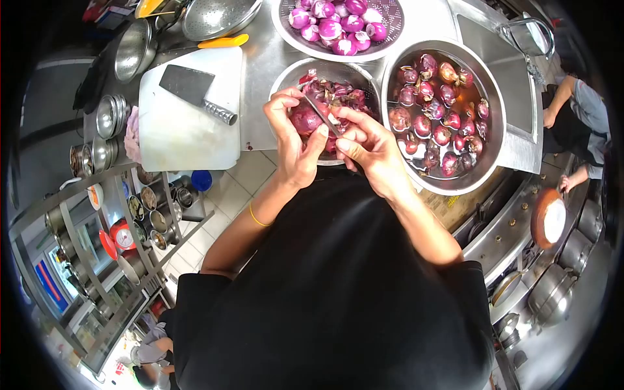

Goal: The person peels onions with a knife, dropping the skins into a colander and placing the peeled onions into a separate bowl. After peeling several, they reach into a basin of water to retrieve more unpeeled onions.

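A red onion is held in my left hand, fingers wrapped round it. My right hand grips a small knife, its blade lying against the onion. Both hands are over a metal bowl of onion skins. To the right, a large steel basin holds unpeeled red onions in brownish water. Beyond the bowl stands a perforated colander with peeled purple onions.
At the left, a white cutting board bears a cleaver. A yellow-handled tool lies behind it. A sink adjoins the basin. At the far right, a person holds a pan. Another person is at lower left.
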Demonstrator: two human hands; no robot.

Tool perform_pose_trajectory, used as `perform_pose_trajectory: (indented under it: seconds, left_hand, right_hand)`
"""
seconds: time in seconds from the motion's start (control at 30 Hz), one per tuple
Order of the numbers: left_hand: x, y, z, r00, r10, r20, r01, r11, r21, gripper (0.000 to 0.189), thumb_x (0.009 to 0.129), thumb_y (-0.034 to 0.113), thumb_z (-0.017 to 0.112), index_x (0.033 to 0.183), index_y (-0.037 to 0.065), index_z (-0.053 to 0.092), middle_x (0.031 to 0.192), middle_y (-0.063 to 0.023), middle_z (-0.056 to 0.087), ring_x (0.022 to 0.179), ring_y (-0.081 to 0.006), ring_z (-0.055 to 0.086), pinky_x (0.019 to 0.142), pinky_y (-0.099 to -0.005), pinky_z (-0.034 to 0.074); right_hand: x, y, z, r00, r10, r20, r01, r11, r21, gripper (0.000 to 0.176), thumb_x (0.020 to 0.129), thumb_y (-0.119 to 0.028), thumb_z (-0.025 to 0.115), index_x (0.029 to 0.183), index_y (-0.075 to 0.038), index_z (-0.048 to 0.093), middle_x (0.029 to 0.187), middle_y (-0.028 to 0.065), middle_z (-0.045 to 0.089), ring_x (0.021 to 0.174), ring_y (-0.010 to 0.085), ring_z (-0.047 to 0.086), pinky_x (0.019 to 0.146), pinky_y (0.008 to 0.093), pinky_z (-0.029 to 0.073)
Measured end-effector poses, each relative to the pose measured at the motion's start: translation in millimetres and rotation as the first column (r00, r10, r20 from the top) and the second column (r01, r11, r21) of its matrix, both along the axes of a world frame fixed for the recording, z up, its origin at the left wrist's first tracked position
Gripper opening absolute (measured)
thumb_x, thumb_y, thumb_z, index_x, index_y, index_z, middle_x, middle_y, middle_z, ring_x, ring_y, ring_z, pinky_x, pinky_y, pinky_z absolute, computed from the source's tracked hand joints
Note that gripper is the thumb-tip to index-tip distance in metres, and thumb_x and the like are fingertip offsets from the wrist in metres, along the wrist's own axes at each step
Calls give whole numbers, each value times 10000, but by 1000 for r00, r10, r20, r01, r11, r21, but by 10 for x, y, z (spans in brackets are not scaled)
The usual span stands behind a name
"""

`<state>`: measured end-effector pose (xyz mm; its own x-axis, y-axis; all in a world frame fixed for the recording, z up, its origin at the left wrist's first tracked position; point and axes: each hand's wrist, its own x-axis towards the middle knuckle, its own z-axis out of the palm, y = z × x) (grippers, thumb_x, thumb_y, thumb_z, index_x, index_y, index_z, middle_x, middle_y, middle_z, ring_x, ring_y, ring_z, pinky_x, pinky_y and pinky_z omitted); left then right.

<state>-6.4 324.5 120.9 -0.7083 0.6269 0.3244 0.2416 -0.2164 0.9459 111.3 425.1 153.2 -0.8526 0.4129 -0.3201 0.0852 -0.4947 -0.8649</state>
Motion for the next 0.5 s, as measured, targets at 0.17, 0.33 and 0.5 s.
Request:
perform_pose_trajectory:
  seconds: [0.17,0.33,0.5]
  left_hand:
    - [-92,-29,25,985,-55,-161,53,998,-16,508,831,108,617,1203,63,274,1226,-181,337,1009,-209,467,935,-407,358]
    - [-106,-32,369,660,-256,707,239,963,126,451,819,107,606,1158,50,315,1185,-132,358,1147,-208,379,1007,-381,309]
    - [-58,52,239,957,-39,-289,34,999,-21,505,800,58,604,1192,51,285,1227,-182,330,1106,-242,395,959,-413,348]
  right_hand:
    - [-44,32,-44,996,20,-90,-32,990,-134,447,886,-56,639,1309,-1,504,720,-14,560,616,50,487,527,197,391]
    - [-7,135,-19,994,43,-103,-48,998,-41,456,882,-53,643,1316,-6,510,759,-16,577,666,49,501,551,191,400]
    - [-18,94,-25,980,-10,-198,-29,980,-197,423,901,-66,620,1306,1,519,773,1,592,658,61,497,531,204,403]
